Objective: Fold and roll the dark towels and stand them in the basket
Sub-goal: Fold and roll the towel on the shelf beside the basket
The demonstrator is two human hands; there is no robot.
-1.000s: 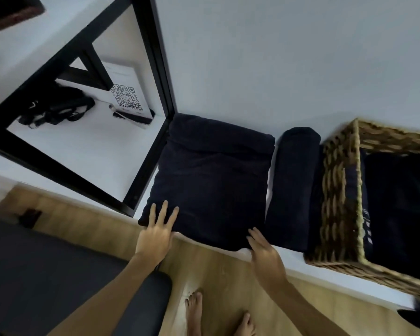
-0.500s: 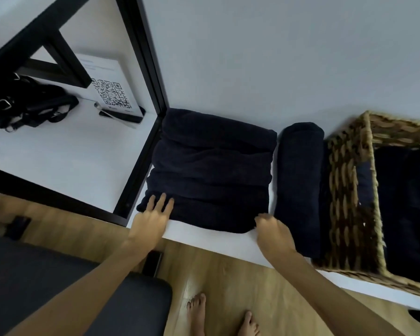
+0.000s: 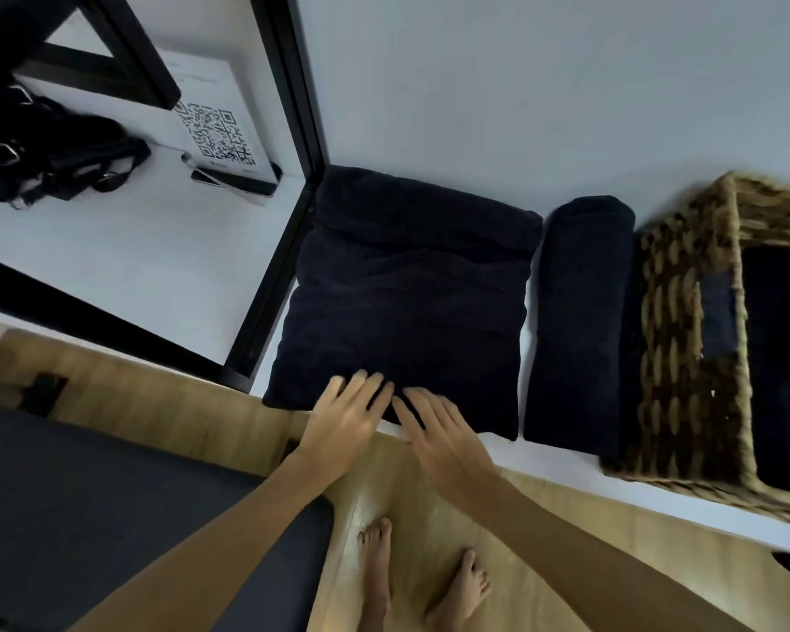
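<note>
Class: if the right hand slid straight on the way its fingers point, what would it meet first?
The right hand already rests on the folded dark towel; it would likely cross more towel, then reach the wall.

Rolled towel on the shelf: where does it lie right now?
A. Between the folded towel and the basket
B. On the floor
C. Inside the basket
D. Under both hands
A: the rolled towel lies between the folded towel and the basket, clear of both hands.
</note>
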